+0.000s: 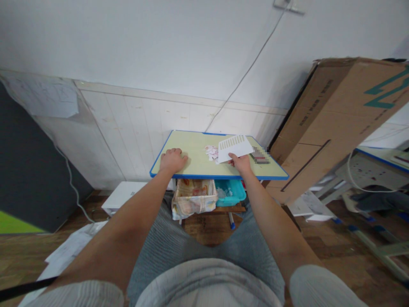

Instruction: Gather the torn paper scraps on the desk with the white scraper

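My left hand [173, 160] rests on the left part of a pale yellow desk with a blue edge [194, 147]. Its fingers are slightly bent and apart, and nothing is in them. In my right hand [240, 163] is a white slotted sheet [234, 148], pinched at its near edge with the thumb on top. A row of slots runs along the sheet's far side, and the desk's yellow shows through them. Small pinkish-white scraps [211, 152] lie in a heap against the sheet's left edge. Right of the sheet is a pixelated, blurred item [261, 156].
Under the desktop are a cloth-lined basket [194, 204] and a turquoise bin [234, 197]. A tall cardboard box [332, 115] leans at the right. Behind the desk, a cable [246, 72] hangs down the white wall. A white box [124, 195] stands on the floor at left.
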`<state>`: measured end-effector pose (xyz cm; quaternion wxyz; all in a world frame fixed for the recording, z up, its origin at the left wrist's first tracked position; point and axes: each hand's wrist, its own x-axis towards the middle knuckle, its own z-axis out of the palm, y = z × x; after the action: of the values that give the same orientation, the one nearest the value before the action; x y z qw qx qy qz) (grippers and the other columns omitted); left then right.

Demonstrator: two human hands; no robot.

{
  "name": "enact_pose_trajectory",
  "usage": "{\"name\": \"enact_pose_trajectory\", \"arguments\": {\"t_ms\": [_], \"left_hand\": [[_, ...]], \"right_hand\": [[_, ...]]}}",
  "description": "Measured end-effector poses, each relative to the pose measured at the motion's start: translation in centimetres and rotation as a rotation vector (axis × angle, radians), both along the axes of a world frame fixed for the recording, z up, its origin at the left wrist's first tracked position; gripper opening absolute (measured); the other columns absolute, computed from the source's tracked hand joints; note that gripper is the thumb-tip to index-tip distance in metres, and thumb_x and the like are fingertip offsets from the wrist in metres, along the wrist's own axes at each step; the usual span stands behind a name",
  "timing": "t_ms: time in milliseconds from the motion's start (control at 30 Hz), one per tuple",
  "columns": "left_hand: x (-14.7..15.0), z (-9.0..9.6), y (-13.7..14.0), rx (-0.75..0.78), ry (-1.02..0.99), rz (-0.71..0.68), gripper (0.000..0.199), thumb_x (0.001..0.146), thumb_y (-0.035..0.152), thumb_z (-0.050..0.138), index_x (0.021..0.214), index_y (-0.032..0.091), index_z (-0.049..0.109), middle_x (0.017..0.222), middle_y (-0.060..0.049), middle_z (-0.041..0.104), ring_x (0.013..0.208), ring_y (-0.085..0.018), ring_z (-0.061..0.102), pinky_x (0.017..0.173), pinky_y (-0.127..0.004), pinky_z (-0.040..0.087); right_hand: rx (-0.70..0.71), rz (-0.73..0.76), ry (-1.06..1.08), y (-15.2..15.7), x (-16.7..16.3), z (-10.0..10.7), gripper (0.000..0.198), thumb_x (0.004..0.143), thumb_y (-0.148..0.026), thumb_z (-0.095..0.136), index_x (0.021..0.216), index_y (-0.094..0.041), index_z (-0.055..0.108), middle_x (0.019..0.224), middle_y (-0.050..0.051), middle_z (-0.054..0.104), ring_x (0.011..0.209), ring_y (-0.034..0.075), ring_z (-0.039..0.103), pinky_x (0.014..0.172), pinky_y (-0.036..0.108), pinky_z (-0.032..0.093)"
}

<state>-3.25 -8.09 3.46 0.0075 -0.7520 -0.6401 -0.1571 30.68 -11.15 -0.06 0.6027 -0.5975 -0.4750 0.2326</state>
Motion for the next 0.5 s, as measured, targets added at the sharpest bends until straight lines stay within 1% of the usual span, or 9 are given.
{"name": "enact_pose_trajectory", "arguments": {"t_ms": [100, 267, 400, 500], "left_hand": [[-0.01, 0.01, -0.02, 0.001, 0.005, 0.0, 0.061, 0.11, 0.049, 0.049, 0.154, 0.015, 0.076, 0.168, -0.024, 0.073, 0.157, -0.041, 0.063, 0.128, -0.054, 0.051], [-0.02, 0.06, -0.04, 0.004, 0.004, 0.0, 0.059, 0.11, 0.049, 0.05, 0.152, 0.018, 0.077, 0.166, -0.023, 0.074, 0.155, -0.041, 0.064, 0.125, -0.054, 0.052], [0.0, 0.08, 0.0, -0.002, 0.01, 0.0, 0.06, 0.11, 0.049, 0.049, 0.153, 0.017, 0.077, 0.167, -0.024, 0.073, 0.155, -0.041, 0.064, 0.125, -0.055, 0.052], [0.03, 0.11, -0.03, 0.002, 0.006, -0.002, 0.061, 0.11, 0.049, 0.049, 0.153, 0.016, 0.077, 0.166, -0.025, 0.074, 0.154, -0.043, 0.065, 0.125, -0.056, 0.053]], "right_hand": [[-0.007, -0.008, -0.003, 0.0, 0.01, 0.04, 0.027, 0.085, -0.043, 0.092, 0.072, -0.029, 0.072, 0.057, 0.004, 0.074, 0.056, 0.028, 0.071, 0.057, 0.039, 0.063], [0.01, -0.049, 0.005, -0.04, 0.14, 0.09, 0.024, 0.088, -0.042, 0.087, 0.075, -0.028, 0.073, 0.059, 0.005, 0.075, 0.06, 0.029, 0.074, 0.06, 0.038, 0.064], [0.003, -0.037, -0.004, 0.01, 0.09, 0.03, 0.027, 0.087, -0.042, 0.089, 0.072, -0.029, 0.072, 0.058, 0.005, 0.075, 0.057, 0.028, 0.072, 0.059, 0.038, 0.062], [0.006, -0.048, -0.005, 0.06, 0.09, 0.01, 0.03, 0.088, -0.044, 0.089, 0.07, -0.029, 0.071, 0.059, 0.006, 0.075, 0.059, 0.028, 0.074, 0.059, 0.037, 0.063]]}}
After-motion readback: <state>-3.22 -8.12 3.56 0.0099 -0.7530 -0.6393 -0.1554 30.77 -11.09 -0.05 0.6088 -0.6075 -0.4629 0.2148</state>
